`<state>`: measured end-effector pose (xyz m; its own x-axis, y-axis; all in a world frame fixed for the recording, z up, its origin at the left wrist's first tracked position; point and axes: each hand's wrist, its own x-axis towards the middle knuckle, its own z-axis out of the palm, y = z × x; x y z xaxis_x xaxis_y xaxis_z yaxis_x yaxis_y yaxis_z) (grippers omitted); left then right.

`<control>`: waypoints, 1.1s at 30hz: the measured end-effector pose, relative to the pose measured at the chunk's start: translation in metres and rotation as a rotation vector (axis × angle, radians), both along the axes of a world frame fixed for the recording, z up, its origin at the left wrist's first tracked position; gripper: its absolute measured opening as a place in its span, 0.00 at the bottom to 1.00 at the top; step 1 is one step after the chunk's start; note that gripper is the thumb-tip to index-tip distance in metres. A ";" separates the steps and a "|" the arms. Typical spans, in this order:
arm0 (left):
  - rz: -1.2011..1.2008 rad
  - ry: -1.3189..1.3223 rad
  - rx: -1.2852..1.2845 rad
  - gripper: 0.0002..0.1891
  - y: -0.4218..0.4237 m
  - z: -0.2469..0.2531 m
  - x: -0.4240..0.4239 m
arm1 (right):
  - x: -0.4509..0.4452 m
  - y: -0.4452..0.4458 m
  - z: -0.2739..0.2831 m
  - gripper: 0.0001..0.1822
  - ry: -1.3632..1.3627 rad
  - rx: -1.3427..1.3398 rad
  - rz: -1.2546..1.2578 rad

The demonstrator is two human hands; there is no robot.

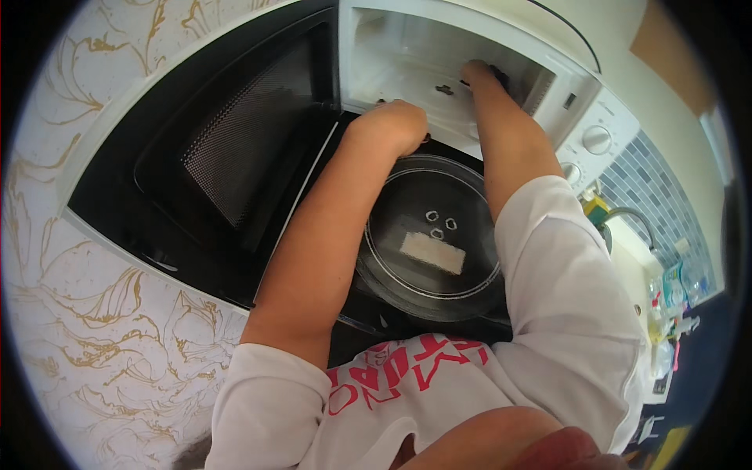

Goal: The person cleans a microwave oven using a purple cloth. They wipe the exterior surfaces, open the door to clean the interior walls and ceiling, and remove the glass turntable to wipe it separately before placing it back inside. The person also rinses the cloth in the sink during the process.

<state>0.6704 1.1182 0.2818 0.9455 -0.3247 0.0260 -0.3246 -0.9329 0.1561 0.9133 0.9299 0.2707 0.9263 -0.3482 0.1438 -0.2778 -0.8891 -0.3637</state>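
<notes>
A white microwave oven [449, 13] stands before me with its door [235, 135] swung out to the left. Deep in the cavity, on the right, is my right hand [479, 71], with a dark cloth-like thing [499, 76] under and beside its fingers. A dark turntable coupler [445, 90] sits in the cavity floor. My left hand [392, 124] is curled at the cavity's front edge; its fingers are mostly hidden, so whether it grips anything is unclear. Below it, the round glass turntable plate [390, 220] lies on a black surface between my forearms.
Two control knobs [597, 140] are on the microwave's right front. A cable [578, 35] runs behind it. Farther right are a curved tap [646, 223], a yellow-green sponge [596, 210] and several bottles [661, 317]. Gold-veined white marble-pattern surface [117, 311] spreads at the left.
</notes>
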 end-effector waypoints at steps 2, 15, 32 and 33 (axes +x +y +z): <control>0.019 0.029 -0.006 0.20 0.001 0.000 0.003 | 0.014 0.013 0.003 0.18 0.032 -0.065 0.093; 0.731 0.094 -2.154 0.20 0.016 -0.017 0.008 | -0.025 0.089 0.006 0.27 -0.086 -0.114 1.006; 0.452 0.584 -2.428 0.28 0.029 -0.055 0.039 | -0.090 0.094 0.000 0.24 -0.090 0.061 1.055; 0.437 0.592 -2.417 0.27 0.028 -0.054 0.039 | -0.095 0.092 0.001 0.24 -0.108 0.032 1.066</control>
